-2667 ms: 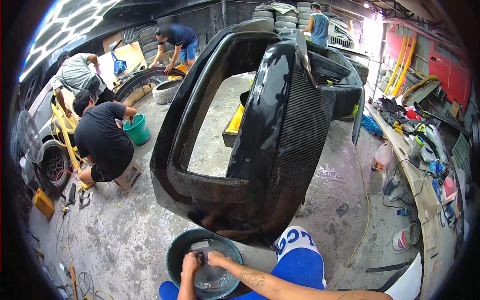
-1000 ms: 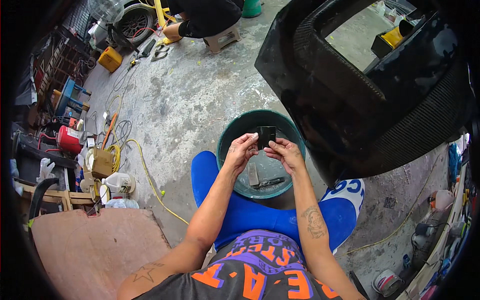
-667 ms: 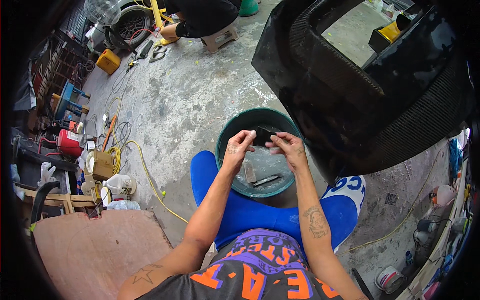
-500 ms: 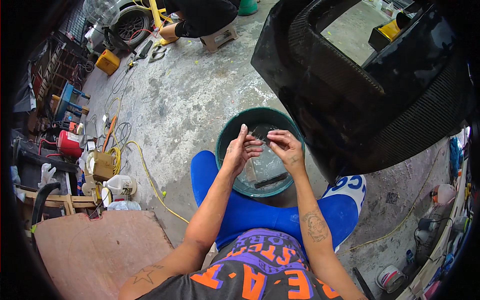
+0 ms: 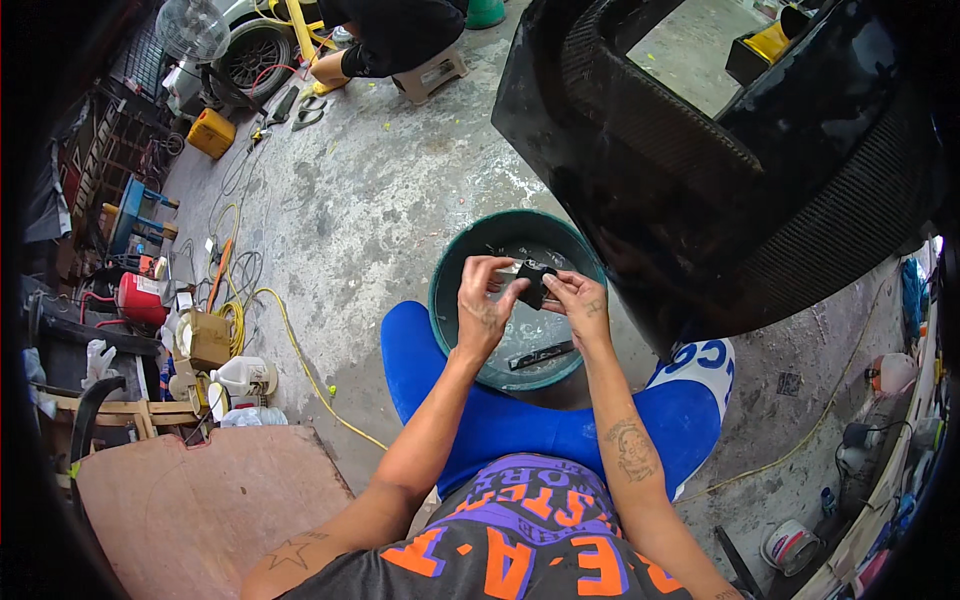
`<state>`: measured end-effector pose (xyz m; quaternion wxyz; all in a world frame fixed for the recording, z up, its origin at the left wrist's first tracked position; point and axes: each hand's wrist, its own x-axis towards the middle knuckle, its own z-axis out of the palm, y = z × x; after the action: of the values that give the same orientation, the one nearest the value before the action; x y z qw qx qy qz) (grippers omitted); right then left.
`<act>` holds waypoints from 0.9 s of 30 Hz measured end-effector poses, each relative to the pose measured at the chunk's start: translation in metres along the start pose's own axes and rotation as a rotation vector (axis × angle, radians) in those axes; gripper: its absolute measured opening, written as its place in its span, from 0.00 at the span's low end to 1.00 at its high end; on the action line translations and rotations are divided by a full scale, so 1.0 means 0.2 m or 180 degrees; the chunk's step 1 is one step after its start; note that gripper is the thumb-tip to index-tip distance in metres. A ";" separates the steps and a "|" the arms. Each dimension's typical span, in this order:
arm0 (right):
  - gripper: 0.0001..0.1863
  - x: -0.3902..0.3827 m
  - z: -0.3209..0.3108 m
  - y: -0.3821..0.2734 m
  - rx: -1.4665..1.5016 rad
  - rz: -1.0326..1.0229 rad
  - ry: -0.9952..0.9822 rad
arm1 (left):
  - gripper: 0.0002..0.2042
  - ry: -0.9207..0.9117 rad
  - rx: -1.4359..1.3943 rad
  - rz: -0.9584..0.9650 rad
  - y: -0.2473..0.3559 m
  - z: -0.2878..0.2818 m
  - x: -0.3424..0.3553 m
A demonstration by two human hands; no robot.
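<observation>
My right hand pinches a small flat black square piece by its right side, above the round dark green tub. My left hand is at the piece's left side, fingers curved and thumb against it. The tub holds shallow cloudy water and a dark strip; part of its inside is hidden by my hands.
A large glossy black carbon panel overhangs the tub's right. A pinkish board lies at lower left, beside jugs, cords and a red tank. A person in black sits on a stool up ahead; yellow cords cross the floor.
The view has swung down from the room onto my lap. My hands have risen from the tub with the black piece, and have just shifted their fingers on it, showing its face again.
</observation>
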<state>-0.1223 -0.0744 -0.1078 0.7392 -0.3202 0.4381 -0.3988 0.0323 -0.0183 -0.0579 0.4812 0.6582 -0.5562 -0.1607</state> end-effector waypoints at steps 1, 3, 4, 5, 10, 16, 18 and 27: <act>0.14 0.00 0.00 0.00 0.0113 -0.0219 -0.0151 | 0.18 -0.0208 -0.0087 0.0204 0.01 0.01 -0.01; 0.12 -0.01 0.01 0.00 0.0125 -0.0090 -0.0246 | 0.19 -0.0552 -0.0244 0.0135 0.02 0.02 -0.02; 0.11 -0.02 0.01 -0.01 0.0150 -0.0057 -0.0217 | 0.19 -0.0645 -0.0144 0.0059 0.03 0.03 -0.03; 0.11 -0.02 0.01 -0.01 0.0198 -0.0181 -0.0305 | 0.19 -0.0639 -0.0143 0.0070 0.03 0.03 -0.03; 0.15 -0.01 -0.04 -0.01 0.0323 0.0055 -0.0417 | 0.17 -0.0853 -0.1055 -0.0870 0.02 0.02 -0.02; 0.20 -0.03 -0.07 0.00 0.0486 0.0304 -0.0623 | 0.15 -0.0766 -0.1985 -0.1358 -0.04 0.00 0.00; 0.19 -0.04 -0.06 0.00 0.0327 0.0093 -0.0753 | 0.14 -0.0676 -0.1984 -0.1450 -0.04 0.00 0.00; 0.20 -0.07 -0.05 -0.04 0.0043 -0.0209 -0.1155 | 0.13 -0.0491 -0.2237 -0.1732 -0.04 0.01 -0.02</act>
<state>-0.1380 -0.0669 -0.0991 0.7948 -0.3961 0.2842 -0.3614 0.0340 -0.0162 -0.0656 0.5729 0.5633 -0.3088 -0.5091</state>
